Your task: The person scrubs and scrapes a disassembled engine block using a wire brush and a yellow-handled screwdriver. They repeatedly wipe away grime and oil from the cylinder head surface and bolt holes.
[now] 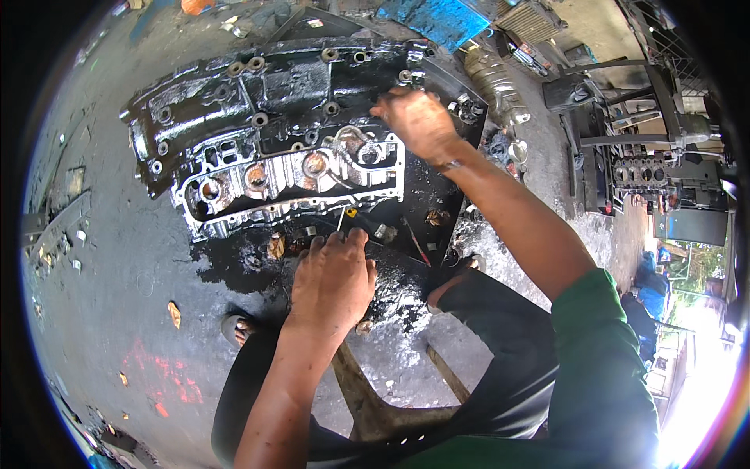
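A silver, oil-wet engine cylinder head (363, 176) lies across the dark tray in front of me. Behind it is a long black oily engine casting (293, 82) with several round bolt bosses. At the near side of the cylinder head, my left hand (332, 273) is closed, and a thin pale rod (341, 219) sticks up past its fingertips. My right hand (418, 123) is over the right end of the black casting, fingers curled inward; what they hold, if anything, is hidden. A small yellow piece (351, 213) lies beside the rod.
Small metal parts (466, 109) sit along the tray's right side, and a red-handled tool (416, 241) lies nearer. A crumpled clear bottle (496, 86) and a blue sheet (437, 22) are beyond. Stool-like legs (363, 402) stand between my legs. Another engine part (644, 173) stands far right.
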The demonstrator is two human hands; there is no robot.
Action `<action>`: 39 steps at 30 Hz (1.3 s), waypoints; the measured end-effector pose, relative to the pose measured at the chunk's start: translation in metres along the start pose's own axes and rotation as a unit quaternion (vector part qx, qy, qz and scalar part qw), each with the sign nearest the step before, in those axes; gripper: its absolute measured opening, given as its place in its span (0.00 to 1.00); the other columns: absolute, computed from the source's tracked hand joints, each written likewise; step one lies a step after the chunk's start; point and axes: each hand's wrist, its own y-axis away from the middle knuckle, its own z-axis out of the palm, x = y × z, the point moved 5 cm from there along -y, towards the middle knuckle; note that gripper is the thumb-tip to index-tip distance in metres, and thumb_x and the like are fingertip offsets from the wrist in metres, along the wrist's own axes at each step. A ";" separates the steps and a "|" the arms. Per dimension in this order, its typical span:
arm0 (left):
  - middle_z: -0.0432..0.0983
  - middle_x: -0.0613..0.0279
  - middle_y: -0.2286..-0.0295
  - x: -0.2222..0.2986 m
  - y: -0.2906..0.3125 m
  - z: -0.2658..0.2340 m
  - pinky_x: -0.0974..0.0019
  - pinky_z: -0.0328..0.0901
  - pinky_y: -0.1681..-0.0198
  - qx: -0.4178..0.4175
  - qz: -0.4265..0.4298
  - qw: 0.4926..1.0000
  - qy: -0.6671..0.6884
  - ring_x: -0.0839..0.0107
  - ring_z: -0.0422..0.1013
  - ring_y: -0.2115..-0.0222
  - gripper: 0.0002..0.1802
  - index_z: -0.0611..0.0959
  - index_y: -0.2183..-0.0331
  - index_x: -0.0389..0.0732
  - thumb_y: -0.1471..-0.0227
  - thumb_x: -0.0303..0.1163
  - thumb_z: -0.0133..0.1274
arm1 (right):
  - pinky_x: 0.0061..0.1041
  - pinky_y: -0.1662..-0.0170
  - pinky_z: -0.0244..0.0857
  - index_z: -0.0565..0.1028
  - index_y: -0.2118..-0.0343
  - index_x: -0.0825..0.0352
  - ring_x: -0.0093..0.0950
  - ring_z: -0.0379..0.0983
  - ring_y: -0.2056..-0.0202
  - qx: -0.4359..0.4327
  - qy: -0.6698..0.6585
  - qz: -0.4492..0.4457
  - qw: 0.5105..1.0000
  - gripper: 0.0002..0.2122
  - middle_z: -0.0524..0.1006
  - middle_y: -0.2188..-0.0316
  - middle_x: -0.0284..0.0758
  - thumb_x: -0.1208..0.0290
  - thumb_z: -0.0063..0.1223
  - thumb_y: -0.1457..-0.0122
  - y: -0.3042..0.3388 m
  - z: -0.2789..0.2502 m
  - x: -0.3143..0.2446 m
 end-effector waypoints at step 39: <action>0.78 0.50 0.62 -0.012 -0.004 -0.008 0.53 0.69 0.53 0.054 0.026 0.998 0.006 0.53 0.75 0.59 0.17 0.77 0.56 0.39 0.46 0.36 0.55 | 0.37 0.62 0.73 0.82 0.71 0.65 0.39 0.80 0.70 -0.042 -0.122 0.127 0.983 0.16 0.80 0.74 0.46 0.56 0.54 0.39 -0.032 -0.040 0.004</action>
